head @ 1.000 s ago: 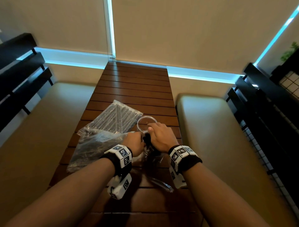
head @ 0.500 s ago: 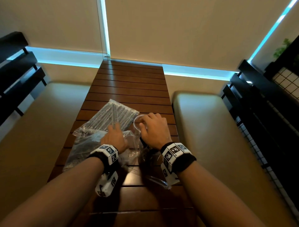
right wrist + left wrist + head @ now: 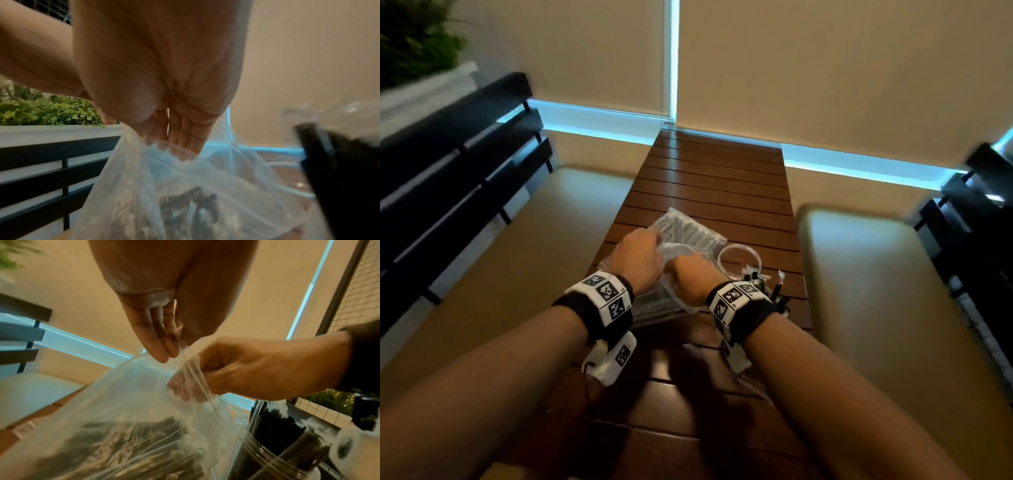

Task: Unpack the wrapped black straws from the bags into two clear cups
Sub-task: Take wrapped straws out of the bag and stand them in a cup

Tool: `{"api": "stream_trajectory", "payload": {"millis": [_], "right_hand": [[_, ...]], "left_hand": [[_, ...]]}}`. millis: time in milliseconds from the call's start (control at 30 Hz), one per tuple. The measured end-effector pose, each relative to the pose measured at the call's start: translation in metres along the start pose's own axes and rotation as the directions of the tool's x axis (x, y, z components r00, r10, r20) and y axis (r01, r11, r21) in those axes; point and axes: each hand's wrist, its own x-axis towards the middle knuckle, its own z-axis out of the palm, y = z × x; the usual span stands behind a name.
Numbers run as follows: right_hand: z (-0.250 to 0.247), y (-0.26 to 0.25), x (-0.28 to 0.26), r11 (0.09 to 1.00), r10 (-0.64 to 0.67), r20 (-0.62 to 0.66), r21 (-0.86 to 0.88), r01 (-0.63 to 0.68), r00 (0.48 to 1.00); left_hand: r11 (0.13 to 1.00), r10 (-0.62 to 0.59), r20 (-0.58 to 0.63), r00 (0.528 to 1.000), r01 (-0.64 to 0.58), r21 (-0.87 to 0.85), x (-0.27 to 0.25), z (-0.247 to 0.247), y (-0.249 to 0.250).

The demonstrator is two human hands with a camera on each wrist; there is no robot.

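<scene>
The slatted wooden table (image 3: 717, 178) runs from near to far between two padded benches, one to the left (image 3: 524, 260) and one to the right (image 3: 887, 294). Dark slatted backrests (image 3: 458, 164) stand at both outer sides, and a planter with green foliage (image 3: 410, 44) sits at far left.

On the table, left of centre, a clear bag of wrapped black straws (image 3: 127, 431) is lifted at its top edge, its lower part resting low at the table. A second bag of wrapped straws (image 3: 688, 229) lies flat just beyond it.

The left hand (image 3: 640, 257) pinches the bag's top edge between thumb and fingertips (image 3: 158, 352). The right hand (image 3: 690, 281) is just beside it, fingers curled round the same edge; the wrist view shows its fingertips (image 3: 180, 146) behind the film.

An empty clear cup (image 3: 739, 260) stands right of the hands, apart from them. Nearer, by the right wrist, a second clear cup (image 3: 273, 456) holds upright wrapped black straws (image 3: 275, 423). Both wrists carry black bands with square marker tags (image 3: 606, 298).
</scene>
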Motion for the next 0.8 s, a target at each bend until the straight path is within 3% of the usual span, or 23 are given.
{"api": "stream_trajectory", "payload": {"millis": [67, 167, 400, 533, 667, 733, 800], "right_hand": [[0.009, -0.010, 0.013, 0.999, 0.011, 0.064, 0.035, -0.013, 0.998], [0.021, -0.023, 0.027, 0.998, 0.044, 0.135, -0.047, -0.038, 0.990], [0.039, -0.049, 0.044, 0.993, 0.106, -0.038, 0.064, -0.103, 0.994], [0.037, -0.059, 0.043, 0.988, 0.109, 0.022, -0.108, -0.106, 0.994], [0.039, -0.067, 0.041, 0.984, 0.066, 0.092, -0.173, -0.049, 0.994], [0.045, -0.071, 0.041, 0.977, 0.097, 0.184, -0.207, -0.058, 0.978], [0.046, -0.071, 0.040, 0.975, 0.121, 0.196, -0.206, -0.079, 0.973]], "left_hand": [[1.000, 0.024, -0.008, 1.000, -0.024, 0.014, -0.008, -0.010, -0.006], [0.996, 0.076, -0.039, 0.996, -0.074, 0.052, -0.021, -0.023, -0.012], [0.982, 0.169, -0.098, 0.981, -0.160, 0.096, -0.045, -0.059, -0.011], [0.975, 0.206, -0.100, 0.973, -0.196, 0.106, -0.055, -0.070, -0.011], [0.978, 0.198, -0.126, 0.972, -0.187, 0.093, -0.060, -0.073, -0.018], [0.979, 0.197, -0.127, 0.972, -0.188, 0.082, -0.061, -0.072, -0.023], [0.980, 0.197, -0.123, 0.973, -0.189, 0.068, -0.062, -0.071, -0.026]]}}
